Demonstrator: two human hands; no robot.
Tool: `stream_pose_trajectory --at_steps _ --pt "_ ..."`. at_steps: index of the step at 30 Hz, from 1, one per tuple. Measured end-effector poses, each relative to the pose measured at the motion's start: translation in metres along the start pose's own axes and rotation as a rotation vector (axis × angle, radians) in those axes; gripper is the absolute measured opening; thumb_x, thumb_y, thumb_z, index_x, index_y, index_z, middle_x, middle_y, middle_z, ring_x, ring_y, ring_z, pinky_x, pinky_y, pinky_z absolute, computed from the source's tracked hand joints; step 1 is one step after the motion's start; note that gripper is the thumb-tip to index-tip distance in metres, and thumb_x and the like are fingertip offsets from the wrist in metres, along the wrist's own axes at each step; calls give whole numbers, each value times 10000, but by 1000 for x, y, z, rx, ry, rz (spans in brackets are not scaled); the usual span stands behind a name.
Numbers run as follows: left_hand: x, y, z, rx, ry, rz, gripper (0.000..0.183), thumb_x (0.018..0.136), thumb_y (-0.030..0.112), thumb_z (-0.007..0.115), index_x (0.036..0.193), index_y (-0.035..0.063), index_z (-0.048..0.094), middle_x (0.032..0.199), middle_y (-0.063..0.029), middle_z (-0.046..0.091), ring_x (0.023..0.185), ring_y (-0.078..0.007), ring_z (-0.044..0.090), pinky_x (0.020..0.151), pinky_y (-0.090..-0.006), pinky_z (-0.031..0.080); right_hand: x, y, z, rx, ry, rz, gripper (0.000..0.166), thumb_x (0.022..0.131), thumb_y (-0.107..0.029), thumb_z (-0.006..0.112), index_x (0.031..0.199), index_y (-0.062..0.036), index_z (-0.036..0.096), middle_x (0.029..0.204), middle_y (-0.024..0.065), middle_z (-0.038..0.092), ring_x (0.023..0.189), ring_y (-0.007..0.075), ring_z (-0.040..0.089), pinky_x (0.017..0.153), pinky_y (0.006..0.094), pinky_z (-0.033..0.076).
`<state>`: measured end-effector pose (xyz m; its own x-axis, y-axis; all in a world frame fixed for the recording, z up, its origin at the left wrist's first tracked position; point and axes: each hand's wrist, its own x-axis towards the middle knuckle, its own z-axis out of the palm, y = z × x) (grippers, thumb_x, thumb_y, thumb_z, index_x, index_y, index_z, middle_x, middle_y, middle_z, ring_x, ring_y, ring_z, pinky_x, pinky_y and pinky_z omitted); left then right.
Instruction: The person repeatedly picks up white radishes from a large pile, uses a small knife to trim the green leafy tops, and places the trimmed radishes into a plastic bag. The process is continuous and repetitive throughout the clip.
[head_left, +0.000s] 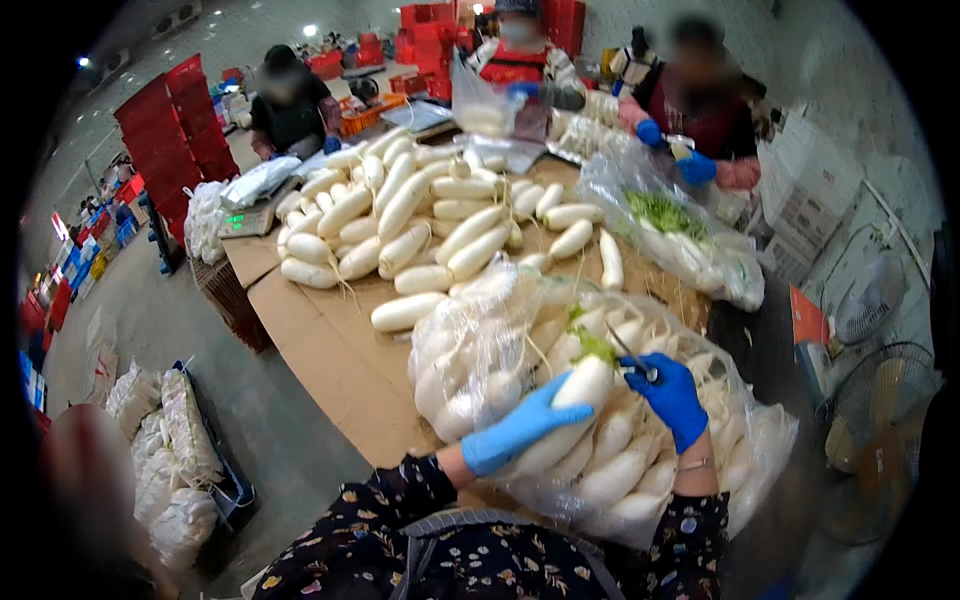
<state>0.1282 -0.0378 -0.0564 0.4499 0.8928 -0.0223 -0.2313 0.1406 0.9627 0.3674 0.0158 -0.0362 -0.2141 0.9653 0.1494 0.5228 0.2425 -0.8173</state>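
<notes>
My left hand (517, 427), in a light blue glove, grips a white daikon radish (583, 391) around its middle. The radish's cut green leaf stubs (596, 345) point away from me. In a darker blue glove, my right hand (669, 397) holds a small knife (630, 351), its thin blade beside the leafy end. Beneath both hands lies a large clear plastic bag (480, 367), opened out and full of daikon radishes (615, 480). Beyond the bag, a big heap of white radishes (405, 195) covers the cardboard-topped table (322, 337).
Another clear bag of radishes with green leaves (667, 217) lies at the right. A digital scale (251, 221) stands at the table's left corner. Several people work across the table. Filled white sacks (169, 450) sit on the floor at left; a fan (870, 300) stands at right.
</notes>
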Motion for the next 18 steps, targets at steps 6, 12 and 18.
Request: stream_pose_trajectory --at_steps 6,12,18 --pt "-1 32 5 -302 -21 -30 734 858 334 697 1419 35 330 1230 -123 552 1030 -231 614 859 -347 526 -5 -27 -8 -102 80 -184 189 826 -77 658 1003 -75 722 756 88 676 628 125 604 589 265 483" --pt "-2 26 -1 -77 73 -14 805 788 209 769 1444 46 331 1313 -108 515 1140 -201 545 933 -338 480 -5 -24 -5 -212 82 -325 205 781 -78 672 973 -116 732 781 93 676 640 212 642 591 311 500" --pt "-8 20 5 85 71 -14 841 754 219 803 1439 38 350 1319 -109 519 1161 -193 528 973 -338 449 -4 -16 -5 -240 25 -346 197 764 -110 672 952 -127 729 816 97 679 694 269 654 622 335 518"
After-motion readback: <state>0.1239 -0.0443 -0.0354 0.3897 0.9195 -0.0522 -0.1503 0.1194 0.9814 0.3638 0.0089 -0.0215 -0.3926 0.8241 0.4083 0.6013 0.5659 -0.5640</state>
